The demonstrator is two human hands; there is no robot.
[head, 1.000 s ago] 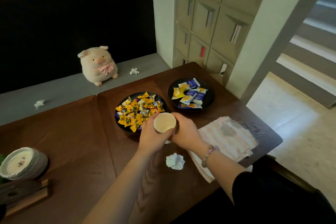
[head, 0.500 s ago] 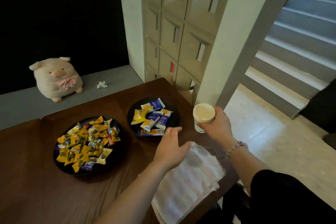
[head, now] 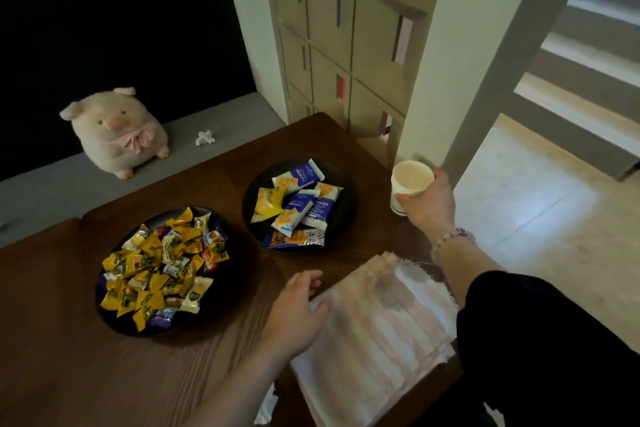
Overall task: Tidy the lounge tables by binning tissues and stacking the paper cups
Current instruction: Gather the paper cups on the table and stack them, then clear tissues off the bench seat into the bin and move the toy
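R hand (head: 427,204) wrapped round paper cup (head: 410,184), thumb + fingers curled on side wall. Cup upright, white, tapered, at far-R edge of wood-grain desk (head: 69,374); can't tell if resting or lifted. L hand (head: 298,312) palm down, fingers loosely straight, gripping nothing, touching edge of folded pink-striped cloth (head: 381,333) w/ frayed hem. Crumpled tissue (head: 205,138) on grey bench near plush pig (head: 116,130); second tissue (head: 266,406) half hidden by L forearm. Glossy wrapped sweets in round dark L plate (head: 225,291) + R plate (head: 343,215).
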